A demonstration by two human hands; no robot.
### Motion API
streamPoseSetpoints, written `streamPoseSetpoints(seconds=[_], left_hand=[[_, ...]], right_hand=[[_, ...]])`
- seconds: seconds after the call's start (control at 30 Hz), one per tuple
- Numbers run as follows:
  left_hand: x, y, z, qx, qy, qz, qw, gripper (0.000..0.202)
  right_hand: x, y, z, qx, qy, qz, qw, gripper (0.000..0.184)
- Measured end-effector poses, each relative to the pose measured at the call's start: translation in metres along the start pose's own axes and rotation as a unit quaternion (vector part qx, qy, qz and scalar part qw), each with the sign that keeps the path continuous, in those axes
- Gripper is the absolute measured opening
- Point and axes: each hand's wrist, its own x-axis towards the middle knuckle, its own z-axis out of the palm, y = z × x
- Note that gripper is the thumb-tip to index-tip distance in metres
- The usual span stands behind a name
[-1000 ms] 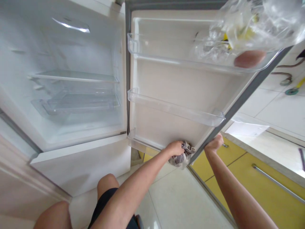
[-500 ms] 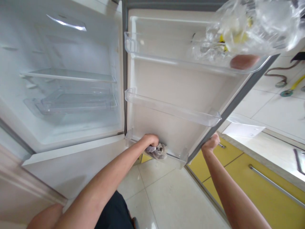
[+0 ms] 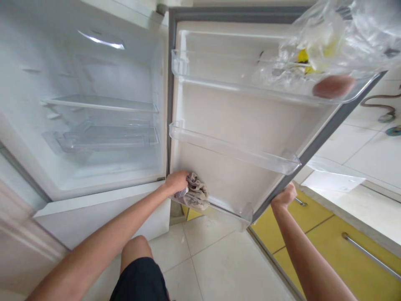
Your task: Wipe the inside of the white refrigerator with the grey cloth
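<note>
My left hand (image 3: 177, 182) is closed around a crumpled greyish cloth (image 3: 198, 194) at the hinge end of the lowest door shelf (image 3: 232, 217). Part of the cloth bunches out to the right of my fingers, within the clear shelf. On the outer edge of the open fridge door (image 3: 232, 104), my right hand (image 3: 284, 196) grips the lower corner; its fingertips are hidden behind the door. The middle door shelf (image 3: 234, 150) holds nothing that I can see.
Clear plastic bags (image 3: 338, 46) and a reddish-brown oval item (image 3: 333, 86) sit in the top door shelf. Left of the door is the fridge interior with a glass shelf (image 3: 103, 103). Yellow drawers (image 3: 360, 259) and a countertop (image 3: 351, 205) stand at the right, above a tiled floor (image 3: 225, 259).
My left hand has moved left along the bottom door shelf with the cloth, toward the hinge. My right hand keeps its grip on the door edge. The view has shifted slightly.
</note>
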Motion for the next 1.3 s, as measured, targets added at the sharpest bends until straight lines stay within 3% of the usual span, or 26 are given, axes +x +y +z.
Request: streamPoseSetpoints(seconds=[0.13,0.37,0.57,0.73,0.87,1.0,1.13,1.3], left_hand=[[-0.017,-0.013,-0.005,-0.089,0.168,0.024,0.981,0.046],[-0.013,-0.012,-0.023,-0.246,0.393,0.051,0.885,0.036],[-0.013,0.008,-0.058,-0.388,0.545,0.072,0.74,0.032],[-0.011,-0.003,-0.077,-0.428,0.632,0.024,0.646,0.034],[0.005,-0.022,-0.099,-0.497,0.639,0.01,0.587,0.037],[0.028,-0.026,-0.114,-0.609,0.557,0.0,0.565,0.04],[0.039,-0.015,-0.1,-0.672,0.436,-0.01,0.598,0.043],[0.028,-0.007,-0.073,-0.633,0.367,0.018,0.681,0.056]], right_hand=[[0.001,0.003,0.001,-0.002,0.0,0.009,1.0,0.036],[0.0,0.0,-0.002,-0.017,0.0,0.011,1.0,0.031],[-0.003,-0.006,-0.003,-0.025,0.001,0.014,1.0,0.032],[-0.005,-0.012,-0.004,-0.026,0.001,0.014,1.0,0.03],[-0.007,-0.019,-0.004,-0.036,0.001,0.019,0.999,0.029],[-0.009,-0.024,-0.004,-0.048,0.007,0.026,0.998,0.031],[-0.01,-0.025,-0.005,-0.061,0.005,0.029,0.998,0.031],[-0.007,-0.018,-0.006,-0.083,-0.006,0.028,0.996,0.032]])
